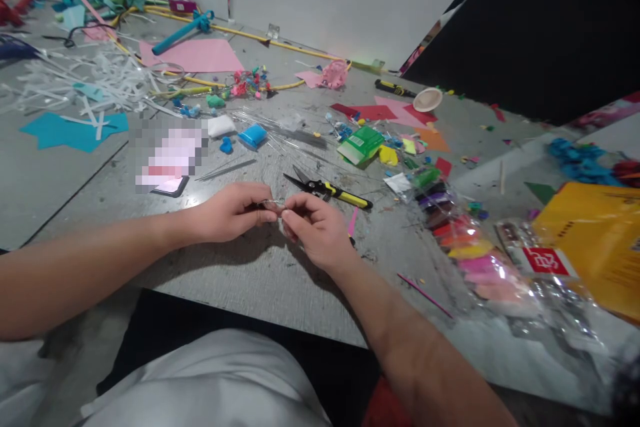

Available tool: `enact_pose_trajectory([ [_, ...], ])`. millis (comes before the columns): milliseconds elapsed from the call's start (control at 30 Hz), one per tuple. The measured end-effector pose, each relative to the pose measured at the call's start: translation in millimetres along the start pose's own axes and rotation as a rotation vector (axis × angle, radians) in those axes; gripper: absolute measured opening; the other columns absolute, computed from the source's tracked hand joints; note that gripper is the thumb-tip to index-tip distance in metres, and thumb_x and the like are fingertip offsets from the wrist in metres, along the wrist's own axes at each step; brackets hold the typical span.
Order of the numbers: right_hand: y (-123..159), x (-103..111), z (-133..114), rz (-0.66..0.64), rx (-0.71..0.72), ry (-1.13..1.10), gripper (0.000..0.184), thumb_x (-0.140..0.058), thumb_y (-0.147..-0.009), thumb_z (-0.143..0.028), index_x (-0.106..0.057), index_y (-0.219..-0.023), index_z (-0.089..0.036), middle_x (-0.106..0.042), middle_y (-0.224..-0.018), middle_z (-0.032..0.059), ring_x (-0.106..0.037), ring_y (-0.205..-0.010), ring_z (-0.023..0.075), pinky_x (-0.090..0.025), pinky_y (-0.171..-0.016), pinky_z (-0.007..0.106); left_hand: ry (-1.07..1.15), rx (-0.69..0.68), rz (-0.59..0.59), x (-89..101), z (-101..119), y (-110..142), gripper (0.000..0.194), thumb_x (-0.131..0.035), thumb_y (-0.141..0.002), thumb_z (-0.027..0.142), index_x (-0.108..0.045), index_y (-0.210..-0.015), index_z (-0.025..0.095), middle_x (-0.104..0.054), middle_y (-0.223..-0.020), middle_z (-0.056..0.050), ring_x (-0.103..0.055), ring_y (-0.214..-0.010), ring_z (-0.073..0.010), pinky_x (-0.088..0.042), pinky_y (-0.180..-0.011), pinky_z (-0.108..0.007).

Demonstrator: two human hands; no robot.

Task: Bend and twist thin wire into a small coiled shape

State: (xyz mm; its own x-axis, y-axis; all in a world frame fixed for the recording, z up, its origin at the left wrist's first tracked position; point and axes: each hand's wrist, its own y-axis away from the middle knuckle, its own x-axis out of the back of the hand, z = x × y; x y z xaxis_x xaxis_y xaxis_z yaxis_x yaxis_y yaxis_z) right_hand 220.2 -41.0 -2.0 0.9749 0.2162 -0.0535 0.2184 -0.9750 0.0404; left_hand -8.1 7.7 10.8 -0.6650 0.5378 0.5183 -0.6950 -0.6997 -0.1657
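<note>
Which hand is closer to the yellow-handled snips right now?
The right hand. It sits just below the yellow-handled snips, nearly touching their handle. The left hand is farther off, to the left of the blade tips. Both hands pinch a small wire piece between them.

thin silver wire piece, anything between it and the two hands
Nothing visible: the thin silver wire piece is pinched directly between the left hand and right hand, above the grey table.
</note>
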Motion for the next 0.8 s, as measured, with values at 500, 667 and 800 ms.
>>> enact_pose_trajectory([
  [500, -4.7, -1.5, -0.9, -0.084, -0.210, -0.367, 0.044, -0.107, -0.076, -0.047, -0.073, -0.091, -0.022, -0.052, -0.063, -0.0091, -0.038, -0.057, 0.0102, -0.030, -0.052, 0.024, -0.074, 0.052, 0.019, 0.1, -2.4, -1.9, 0.036, -0.069, -0.108, 0.044, -0.057, -0.080, 0.024, -0.060, -0.073, 0.000, -0.061, -0.076, -0.0211, -0.049, -0.078, -0.034],
  [667, -5.1, -4.2, 0.7, -0.095, -0.204, -0.403, 0.041, -0.103, -0.080, -0.043, -0.071, -0.093, -0.023, -0.051, -0.069, -0.0093, -0.031, -0.057, 0.0094, -0.029, -0.055, 0.026, -0.014, 0.068, 0.005, -1.0, -2.5, -1.7, 0.033, -0.069, -0.108, 0.043, -0.060, -0.083, 0.023, -0.063, -0.074, 0.000, -0.061, -0.075, -0.0196, -0.049, -0.077, -0.033],
  [800, -5.3, -5.6, 1.2, -0.103, -0.170, -0.421, 0.040, -0.104, -0.081, -0.041, -0.071, -0.094, -0.023, -0.052, -0.068, -0.0093, -0.032, -0.058, 0.0097, -0.029, -0.056, 0.026, 0.086, 0.100, 0.010, -2.8, -2.3, -2.1, 0.035, -0.071, -0.108, 0.047, -0.064, -0.083, 0.022, -0.064, -0.074, 0.000, -0.062, -0.072, -0.0185, -0.047, -0.072, -0.031],
])
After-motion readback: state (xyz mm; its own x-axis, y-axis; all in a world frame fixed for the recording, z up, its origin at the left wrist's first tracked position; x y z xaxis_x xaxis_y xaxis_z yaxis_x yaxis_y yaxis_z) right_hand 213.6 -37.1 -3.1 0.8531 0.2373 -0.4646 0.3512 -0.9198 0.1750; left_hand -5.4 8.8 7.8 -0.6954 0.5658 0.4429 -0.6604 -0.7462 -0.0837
